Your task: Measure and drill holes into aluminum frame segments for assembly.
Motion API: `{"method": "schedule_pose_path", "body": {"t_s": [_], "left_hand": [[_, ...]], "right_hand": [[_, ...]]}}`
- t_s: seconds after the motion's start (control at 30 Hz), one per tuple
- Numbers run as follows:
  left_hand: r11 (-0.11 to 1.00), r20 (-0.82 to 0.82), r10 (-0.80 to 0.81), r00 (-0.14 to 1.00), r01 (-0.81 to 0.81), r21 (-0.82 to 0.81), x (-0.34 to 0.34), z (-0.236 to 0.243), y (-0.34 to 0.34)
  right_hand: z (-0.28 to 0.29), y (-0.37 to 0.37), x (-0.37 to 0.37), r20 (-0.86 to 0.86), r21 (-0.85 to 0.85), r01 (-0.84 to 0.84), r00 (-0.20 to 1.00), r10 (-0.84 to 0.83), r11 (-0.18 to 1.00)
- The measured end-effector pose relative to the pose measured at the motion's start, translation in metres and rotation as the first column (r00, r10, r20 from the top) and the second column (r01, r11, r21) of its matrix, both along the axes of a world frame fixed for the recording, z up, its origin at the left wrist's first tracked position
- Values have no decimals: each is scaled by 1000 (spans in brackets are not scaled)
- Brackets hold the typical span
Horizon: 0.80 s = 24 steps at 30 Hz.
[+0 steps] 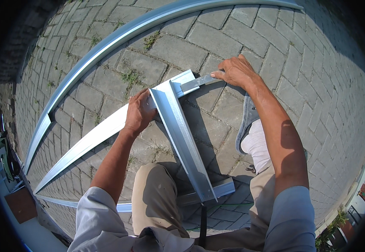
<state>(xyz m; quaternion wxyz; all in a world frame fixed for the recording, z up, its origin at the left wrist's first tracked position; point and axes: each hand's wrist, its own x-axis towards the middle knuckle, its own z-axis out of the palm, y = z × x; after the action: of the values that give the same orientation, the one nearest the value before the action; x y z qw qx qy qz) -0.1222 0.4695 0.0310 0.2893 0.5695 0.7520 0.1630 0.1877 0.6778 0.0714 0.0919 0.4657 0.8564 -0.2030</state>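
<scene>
My left hand (pixel 141 111) is closed over the long silvery metal channel (pixel 102 131), close to where a shorter channel piece (pixel 184 140) lies across it. With fingertips pinched, my right hand (pixel 236 72) holds the outer end of a flat metal strip (pixel 203 80). The strip's other end rests on the long channel's end, beside the shorter piece; whether it touches that piece I cannot tell. The shorter piece runs back toward me, its near end over a second long channel (pixel 225 187) between my legs.
A separate long metal channel (pixel 148 31) lies beyond the frame on the grey paving blocks (pixel 216 38), bowed by the lens. Weeds (pixel 132 77) grow in the joints. A green machine (pixel 5 157) and a brown panel (pixel 21 206) are at far left. Plants (pixel 327 239) stand at lower right.
</scene>
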Motion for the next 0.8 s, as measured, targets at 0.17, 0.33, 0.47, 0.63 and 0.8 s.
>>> {"method": "schedule_pose_path", "body": {"t_s": [0.17,0.33,0.47,0.63,0.8], "left_hand": [[1000,-13,0,1000,0,6,1,2,0],[999,-8,-26,1000,26,33,-1,-2,-2],[999,-37,-29,999,30,23,-1,-1,-2],[999,-29,-18,999,19,29,-1,-3,-3],[998,-63,-60,996,62,23,-3,0,2]], "right_hand": [[-4,2,1,-13,-5,-24,1000,24,1000],[-6,3,2,-31,9,-34,999,35,999],[3,3,-3,4,-35,-31,1000,31,999],[0,1,-1,-12,-11,-30,999,30,999],[-1,2,-1,-14,-21,-24,1000,24,999]]}}
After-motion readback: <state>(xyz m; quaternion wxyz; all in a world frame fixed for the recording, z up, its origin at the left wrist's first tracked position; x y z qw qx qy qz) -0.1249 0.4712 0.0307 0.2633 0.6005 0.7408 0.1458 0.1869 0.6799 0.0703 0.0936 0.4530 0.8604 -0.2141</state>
